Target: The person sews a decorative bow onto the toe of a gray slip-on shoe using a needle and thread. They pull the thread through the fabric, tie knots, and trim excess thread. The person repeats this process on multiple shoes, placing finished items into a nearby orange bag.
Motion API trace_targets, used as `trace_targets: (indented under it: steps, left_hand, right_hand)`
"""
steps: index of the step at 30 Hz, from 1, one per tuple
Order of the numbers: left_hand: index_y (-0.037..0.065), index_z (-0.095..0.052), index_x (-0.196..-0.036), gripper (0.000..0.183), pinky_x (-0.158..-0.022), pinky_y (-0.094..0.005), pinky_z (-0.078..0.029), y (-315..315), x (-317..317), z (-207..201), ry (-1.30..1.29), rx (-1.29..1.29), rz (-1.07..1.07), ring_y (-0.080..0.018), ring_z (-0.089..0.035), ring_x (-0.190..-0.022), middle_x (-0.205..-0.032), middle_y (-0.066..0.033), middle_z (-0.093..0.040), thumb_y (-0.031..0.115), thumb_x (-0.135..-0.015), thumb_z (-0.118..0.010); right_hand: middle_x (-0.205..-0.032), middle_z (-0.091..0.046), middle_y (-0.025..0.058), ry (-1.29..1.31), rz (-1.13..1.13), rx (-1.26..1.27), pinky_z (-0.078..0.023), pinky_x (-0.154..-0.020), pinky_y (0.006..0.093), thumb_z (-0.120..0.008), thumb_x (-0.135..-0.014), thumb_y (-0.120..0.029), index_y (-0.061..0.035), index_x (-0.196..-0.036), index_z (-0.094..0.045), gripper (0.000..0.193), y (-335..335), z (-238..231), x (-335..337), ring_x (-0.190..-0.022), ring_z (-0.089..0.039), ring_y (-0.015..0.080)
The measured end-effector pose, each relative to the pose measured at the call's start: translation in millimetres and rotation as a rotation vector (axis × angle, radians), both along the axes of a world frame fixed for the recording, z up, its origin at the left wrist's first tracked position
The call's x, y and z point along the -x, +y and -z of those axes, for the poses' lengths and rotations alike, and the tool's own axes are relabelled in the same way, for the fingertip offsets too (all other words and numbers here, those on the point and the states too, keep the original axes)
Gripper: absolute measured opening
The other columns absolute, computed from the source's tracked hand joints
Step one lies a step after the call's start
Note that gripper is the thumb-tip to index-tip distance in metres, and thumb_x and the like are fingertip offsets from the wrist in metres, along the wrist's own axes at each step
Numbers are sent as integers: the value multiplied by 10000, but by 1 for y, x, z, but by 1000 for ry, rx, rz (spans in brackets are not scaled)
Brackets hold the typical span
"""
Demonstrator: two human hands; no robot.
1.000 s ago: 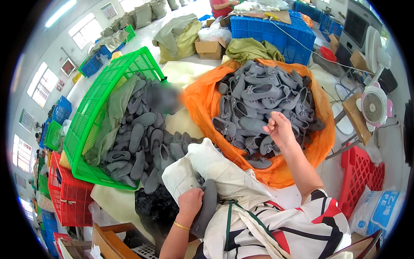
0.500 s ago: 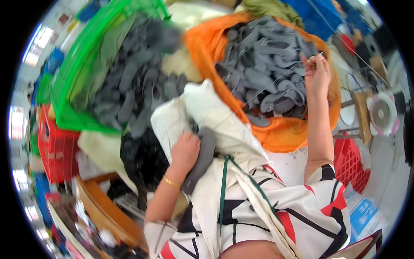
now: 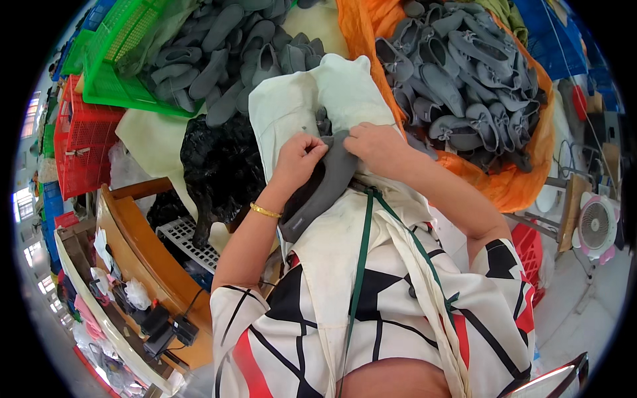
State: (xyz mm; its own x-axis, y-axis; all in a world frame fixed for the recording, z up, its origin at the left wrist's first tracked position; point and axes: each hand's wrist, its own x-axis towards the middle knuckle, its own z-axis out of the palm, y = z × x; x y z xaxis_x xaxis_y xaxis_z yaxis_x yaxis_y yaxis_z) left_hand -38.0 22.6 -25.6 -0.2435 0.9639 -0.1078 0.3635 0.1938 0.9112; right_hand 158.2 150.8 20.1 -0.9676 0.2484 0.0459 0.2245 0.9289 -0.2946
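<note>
A dark grey slip-on shoe (image 3: 340, 171) lies on the pale cloth over my lap, its heel end toward me and its opening facing left. Fingers pinched, my left hand (image 3: 298, 160) grips the left edge of the shoe near its far end. My right hand (image 3: 377, 148) is closed at the opposite side of that end, its fingertips pressed on the shoe. Any thread or needle between the fingertips is too small to make out. The far tip of the shoe is partly hidden between the hands.
Ahead on the left, a green basket (image 3: 97, 86) holds many grey shoes; more fill an orange sack (image 3: 545, 156) on the right. Beside my left arm stand a wooden drawer unit (image 3: 142, 259) and a black plastic bag (image 3: 222, 162). A small fan (image 3: 595, 225) is at far right.
My right hand has come back from over the orange sack, where it held a thread drawn taut, to the shoe. The left hand has moved to the shoe's far end. The view has tilted down.
</note>
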Motion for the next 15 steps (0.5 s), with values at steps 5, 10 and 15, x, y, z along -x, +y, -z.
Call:
trace_targets:
  steps: [5,10,15]
  left_hand:
    - [0,-679,-888,139,-691,-253,-453,1,1,12,-26,18,-17,-99,-554,-758,-826,-26,-622,138,-883,-693]
    - [-16,-691,-904,172,-701,-245,-466,0,4,22,-123,61,-20,-79,-570,-766,-826,-10,-657,155,-897,-671]
    - [4,-704,-911,159,-683,-224,-460,0,5,19,-271,117,-34,-62,-572,-754,-829,7,-667,159,-899,-669]
  right_hand:
    - [-849,-592,99,40,139,35,-511,-627,394,-654,-844,-207,-72,-909,-591,162,-6,-14,-2,-832,-637,289]
    - [-811,-653,164,-398,240,305,-521,-642,447,-667,-846,-436,-11,-833,-626,427,-32,-21,-10,-762,-657,359]
    - [-777,-668,160,-557,132,478,-517,-677,422,-672,-849,-347,-11,-843,-602,343,-32,-5,-23,-751,-663,325]
